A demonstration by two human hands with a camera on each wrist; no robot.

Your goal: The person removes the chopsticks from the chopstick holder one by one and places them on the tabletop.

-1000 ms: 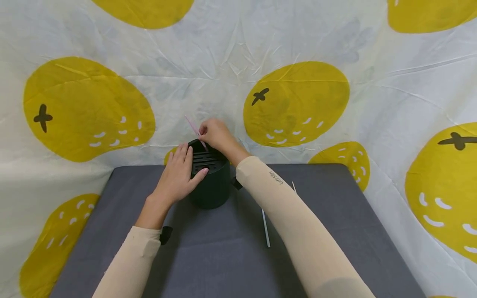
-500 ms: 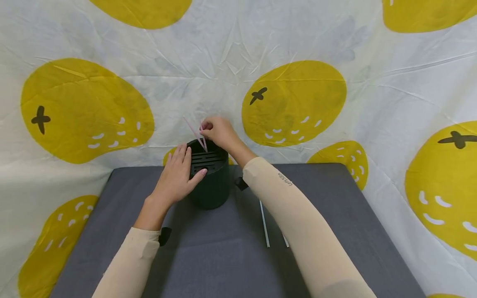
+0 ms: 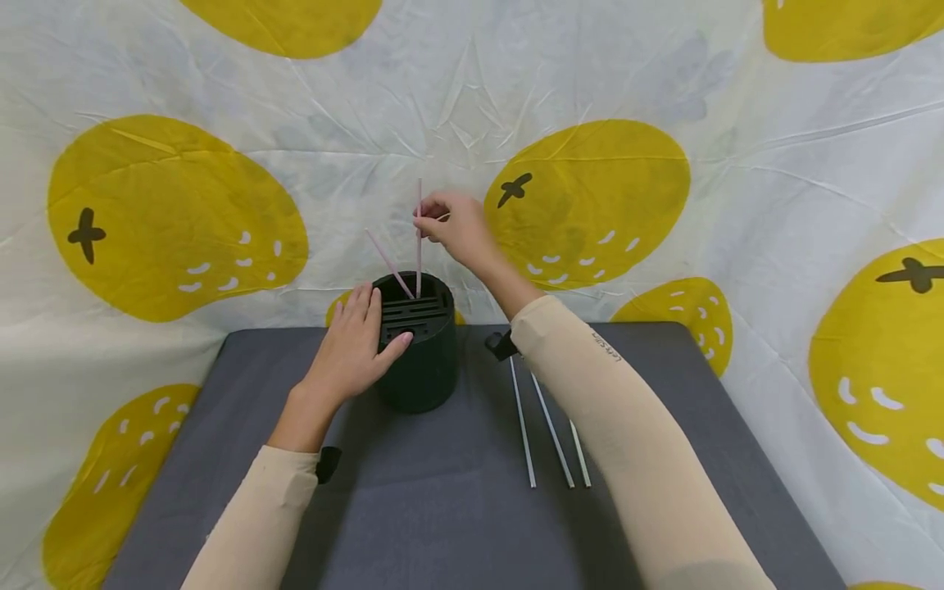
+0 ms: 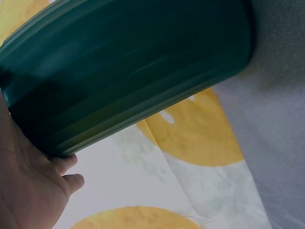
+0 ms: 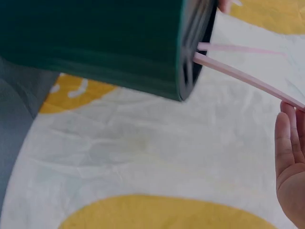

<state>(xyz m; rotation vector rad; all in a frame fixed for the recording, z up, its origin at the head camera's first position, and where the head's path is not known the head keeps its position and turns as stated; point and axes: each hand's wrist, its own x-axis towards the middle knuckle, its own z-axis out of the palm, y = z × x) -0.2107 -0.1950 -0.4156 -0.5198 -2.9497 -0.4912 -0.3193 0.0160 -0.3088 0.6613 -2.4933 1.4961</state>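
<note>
A dark green cylindrical holder point(image 3: 417, 373) with a slotted top stands near the table's back edge. My left hand point(image 3: 347, 348) holds its upper left side, fingers along the rim and thumb across the front edge; in the left wrist view that hand point(image 4: 33, 176) reaches around the holder point(image 4: 133, 71). Above the opening, my right hand point(image 3: 463, 233) pinches an upright pink straw point(image 3: 419, 192), whose lower end is inside. Another pink straw point(image 3: 383, 255) leans left out of the same opening. The right wrist view shows the pinched straw point(image 5: 243, 78) running from the slots to the fingertips point(image 5: 288, 106).
Several pale straws point(image 3: 523, 426) lie on the grey table point(image 3: 428, 516) right of the holder, partly beneath my right forearm. A white cloth point(image 3: 347, 106) printed with yellow fruit hangs directly behind the table.
My right hand has risen and moved right, drawing the pinched pink straw more upright. The left hand stays on the holder. More pale straws show as the right forearm shifts.
</note>
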